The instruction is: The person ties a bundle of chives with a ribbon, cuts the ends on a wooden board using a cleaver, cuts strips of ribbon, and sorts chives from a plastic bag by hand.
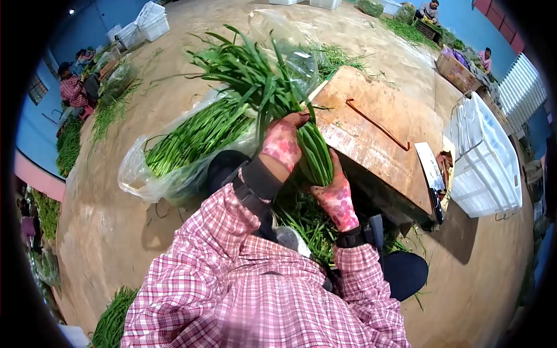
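Note:
My left hand [282, 145], in a pink-patterned glove with bare fingertips, is closed around the middle of a bunch of chives [315, 151]. Its long flat leaves fan out up and to the left. Lower down, my right hand [336, 200], gloved alike, grips the same bunch near its stalk end. To the left, an open clear plastic bag [134, 174] holds more chives [197, 136] laid side by side. Loose greens [313, 232] lie below my hands, between my legs.
A worn wooden box top [377, 95] stands close on the right, with a bent rusty rod [380, 124] on it. Beyond are stacked white crates [484, 156]. More greens [116, 319] lie at the lower left. Several people sit along the walls, one at the left [72, 90].

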